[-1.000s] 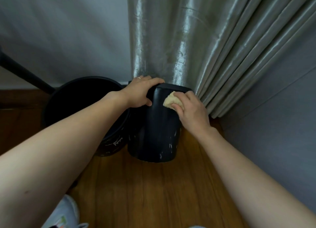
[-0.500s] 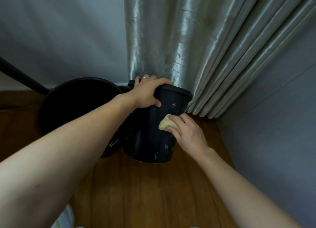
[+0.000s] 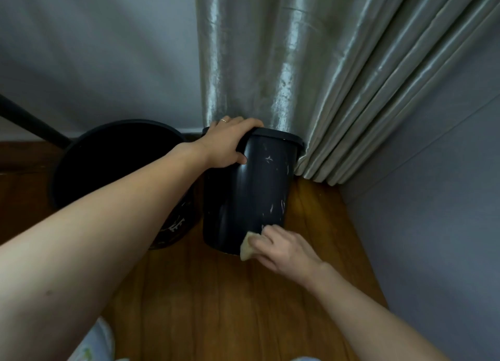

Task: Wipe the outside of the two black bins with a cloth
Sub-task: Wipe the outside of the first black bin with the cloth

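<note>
The right hand (image 3: 281, 248) presses a small pale cloth (image 3: 246, 248) against the lower outside wall of the narrow black bin (image 3: 251, 190), fingers curled over the cloth and pinching it to the plastic just above the bin's base. The left hand (image 3: 230, 144) grips the same bin's rim on its left side, fingers hooked over the top edge and thumb down on the outer wall; a thin ring shows on one finger.

The narrow black bin stands on the wooden floor (image 3: 216, 293), tilted a little, its wall marked with pale scuffs and scratches. Touching or just beside it on the left is the wide black bin (image 3: 113, 154), rounder and open-topped, with a whitish pattern low on its side, partly hidden by the left forearm; whether that pattern is writing cannot be told. No label or brand can be read on either bin.

Behind the narrow bin hangs a shiny grey-silver curtain (image 3: 297, 62), its folds reaching the floor just right of the bin's rim. A grey wall (image 3: 433, 198) closes in to the right of the bin. Left of the wide bin a dark slanted pole (image 3: 29, 122) crosses in front of the pale back wall (image 3: 94, 49). Well in front of the narrow bin, at the bottom edge, part of a light shoe (image 3: 94, 344) shows.
</note>
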Demonstrator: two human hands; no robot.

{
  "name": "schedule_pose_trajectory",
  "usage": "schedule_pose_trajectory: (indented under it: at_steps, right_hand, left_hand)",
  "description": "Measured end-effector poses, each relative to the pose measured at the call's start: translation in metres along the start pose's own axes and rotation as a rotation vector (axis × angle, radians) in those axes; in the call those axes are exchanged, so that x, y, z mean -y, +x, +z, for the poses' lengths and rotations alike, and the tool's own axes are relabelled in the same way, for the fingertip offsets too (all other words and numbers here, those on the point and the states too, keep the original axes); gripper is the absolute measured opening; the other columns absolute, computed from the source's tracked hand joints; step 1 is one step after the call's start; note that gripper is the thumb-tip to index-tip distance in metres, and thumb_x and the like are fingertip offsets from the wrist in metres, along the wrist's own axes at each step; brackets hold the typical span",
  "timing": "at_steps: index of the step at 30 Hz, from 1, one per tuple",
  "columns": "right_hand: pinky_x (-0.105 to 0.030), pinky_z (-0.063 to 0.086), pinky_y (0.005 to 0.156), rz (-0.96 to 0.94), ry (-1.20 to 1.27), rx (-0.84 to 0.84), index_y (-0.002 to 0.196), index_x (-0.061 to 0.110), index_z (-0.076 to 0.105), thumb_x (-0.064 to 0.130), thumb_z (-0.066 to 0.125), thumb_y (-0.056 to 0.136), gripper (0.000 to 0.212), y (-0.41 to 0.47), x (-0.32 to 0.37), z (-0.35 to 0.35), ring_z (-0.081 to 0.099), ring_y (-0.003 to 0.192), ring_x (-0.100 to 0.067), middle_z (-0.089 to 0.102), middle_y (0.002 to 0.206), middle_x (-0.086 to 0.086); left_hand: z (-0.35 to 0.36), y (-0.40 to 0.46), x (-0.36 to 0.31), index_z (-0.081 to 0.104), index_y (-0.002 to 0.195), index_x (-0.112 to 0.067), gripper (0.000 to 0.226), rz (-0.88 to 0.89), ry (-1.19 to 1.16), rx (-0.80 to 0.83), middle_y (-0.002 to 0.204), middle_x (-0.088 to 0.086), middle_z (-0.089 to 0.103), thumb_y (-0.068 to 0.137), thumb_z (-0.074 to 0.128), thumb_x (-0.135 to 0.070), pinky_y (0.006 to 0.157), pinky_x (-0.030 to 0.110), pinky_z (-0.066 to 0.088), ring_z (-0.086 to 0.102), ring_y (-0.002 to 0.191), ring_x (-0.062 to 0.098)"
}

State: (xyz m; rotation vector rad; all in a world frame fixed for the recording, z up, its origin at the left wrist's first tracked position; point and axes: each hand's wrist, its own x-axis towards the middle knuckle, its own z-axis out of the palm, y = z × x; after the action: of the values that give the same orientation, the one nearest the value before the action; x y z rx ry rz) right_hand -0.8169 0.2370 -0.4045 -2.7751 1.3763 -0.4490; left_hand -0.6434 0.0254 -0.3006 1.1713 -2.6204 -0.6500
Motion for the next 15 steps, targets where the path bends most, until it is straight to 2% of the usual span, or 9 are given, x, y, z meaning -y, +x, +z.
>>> schedule_pose_trajectory:
  at_steps: [3,6,8,13,15]
  right_hand:
    - [-0.030,0.051,0.051,-0.007,-0.041,-0.014,0.109,0.013,0.059,0.025,0.056,0.094,0.019,0.014,-0.005,-0.006,0.054,0.075,-0.017,0.056,0.090,-0.005]
    - [-0.030,0.052,0.052,0.223,-0.054,-0.132,0.112,0.011,0.063,0.027,0.059,0.091,0.027,0.034,-0.011,-0.018,0.056,0.078,-0.019,0.057,0.091,-0.007]
    - [-0.029,0.051,0.051,0.277,-0.050,-0.164,0.113,0.011,0.063,0.028,0.060,0.090,0.028,0.034,-0.008,-0.017,0.056,0.078,-0.019,0.056,0.091,-0.007]
    - [-0.028,0.051,0.052,0.023,-0.005,0.007,0.109,0.017,0.055,0.023,0.060,0.093,0.018,-0.002,0.005,0.002,0.054,0.075,-0.015,0.056,0.090,-0.004]
    - [-0.028,0.050,0.051,-0.011,-0.019,0.019,0.107,0.018,0.056,0.021,0.060,0.092,0.016,-0.002,0.005,0.001,0.053,0.072,-0.015,0.055,0.087,-0.003]
  left_hand:
    - [0.000,-0.003,0.000,0.036,0.139,-0.035,0.079,0.001,0.017,-0.018,0.132,0.002,0.048,0.074,0.079,-0.019,0.109,0.050,0.026,0.038,0.122,0.030]
    - [0.002,-0.003,0.000,0.035,0.141,-0.034,0.082,-0.004,0.037,-0.028,0.131,0.003,0.048,0.074,0.079,-0.020,0.109,0.049,0.026,0.038,0.122,0.031]
    - [0.002,-0.004,0.000,0.034,0.143,-0.033,0.083,-0.004,0.050,-0.031,0.132,0.004,0.047,0.075,0.079,-0.020,0.110,0.048,0.026,0.037,0.124,0.032]
    - [0.003,-0.003,0.001,0.032,0.145,-0.033,0.084,0.006,0.050,-0.028,0.135,0.006,0.046,0.077,0.079,-0.021,0.111,0.044,0.024,0.036,0.127,0.031]
    - [0.003,-0.003,0.003,0.030,0.146,-0.034,0.085,-0.005,0.048,-0.026,0.136,0.006,0.045,0.077,0.078,-0.021,0.111,0.044,0.023,0.035,0.128,0.031]
